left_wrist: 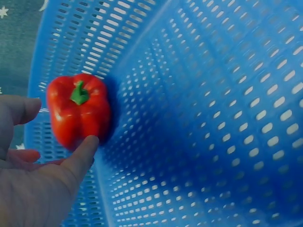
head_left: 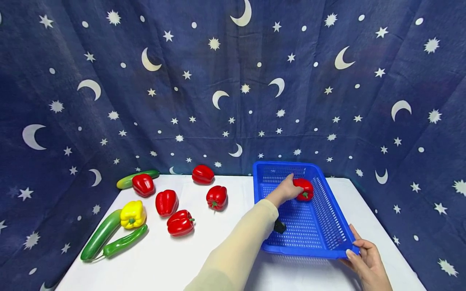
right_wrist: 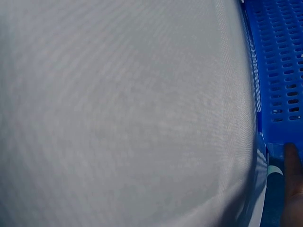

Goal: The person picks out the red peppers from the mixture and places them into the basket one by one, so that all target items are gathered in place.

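A red bell pepper (head_left: 303, 190) lies in the blue plastic basket (head_left: 329, 254), against its right side wall. My left hand (head_left: 287, 190) reaches into the basket beside this pepper. In the left wrist view, the thumb of the left hand (left_wrist: 45, 177) touches or overlaps the lower edge of the pepper (left_wrist: 78, 113), while the other fingers stand spread and apart from it. At the basket's near right corner, my right hand (head_left: 369, 262) grips the rim, thumb on top and fingers around the outside. Only one finger (right_wrist: 292, 182) shows in the right wrist view, by the basket edge.
Several red bell peppers (head_left: 166, 203) lie on the white table (head_left: 153, 262) left of the basket. Farther left are a yellow bell pepper (head_left: 132, 214), a green chili pepper (head_left: 125, 241), a dark green cucumber (head_left: 101, 235) and a yellow-tipped one (head_left: 125, 182). A starry blue curtain (head_left: 233, 81) surrounds the table.
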### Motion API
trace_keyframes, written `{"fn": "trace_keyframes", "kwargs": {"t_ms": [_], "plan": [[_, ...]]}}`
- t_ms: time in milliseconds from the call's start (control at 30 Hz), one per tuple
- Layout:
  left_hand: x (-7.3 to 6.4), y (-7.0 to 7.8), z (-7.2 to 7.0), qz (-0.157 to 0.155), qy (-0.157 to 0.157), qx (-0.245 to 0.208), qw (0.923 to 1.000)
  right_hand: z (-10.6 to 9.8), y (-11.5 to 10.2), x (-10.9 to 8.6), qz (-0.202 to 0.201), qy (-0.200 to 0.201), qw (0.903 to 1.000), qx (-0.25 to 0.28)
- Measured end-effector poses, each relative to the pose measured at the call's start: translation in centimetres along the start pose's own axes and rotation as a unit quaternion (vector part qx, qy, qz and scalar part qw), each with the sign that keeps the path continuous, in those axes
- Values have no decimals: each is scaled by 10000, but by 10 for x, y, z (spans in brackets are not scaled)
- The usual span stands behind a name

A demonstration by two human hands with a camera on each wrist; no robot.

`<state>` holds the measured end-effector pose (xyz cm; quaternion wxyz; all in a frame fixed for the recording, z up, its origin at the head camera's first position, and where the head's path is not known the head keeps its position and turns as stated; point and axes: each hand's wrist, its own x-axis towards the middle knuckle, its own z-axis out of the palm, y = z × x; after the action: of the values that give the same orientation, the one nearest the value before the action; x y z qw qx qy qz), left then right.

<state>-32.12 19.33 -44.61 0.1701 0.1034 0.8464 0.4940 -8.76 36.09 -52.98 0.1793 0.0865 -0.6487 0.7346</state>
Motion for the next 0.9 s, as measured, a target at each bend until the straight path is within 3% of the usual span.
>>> {"fn": "trace_keyframes", "kwargs": {"t_ms": [167, 567, 900], "plan": [[-4, 6, -10, 339, -53, -103, 9994, -1, 1, 1, -4, -16, 10000, 81], [-19, 19, -41, 1322, -581, -341, 9889, -3, 5, 2, -25, 0, 9997, 228], [-47, 20, -79, 1979, -905, -308, 9756, -4, 7, 2, 155, 122, 9996, 185]]}}
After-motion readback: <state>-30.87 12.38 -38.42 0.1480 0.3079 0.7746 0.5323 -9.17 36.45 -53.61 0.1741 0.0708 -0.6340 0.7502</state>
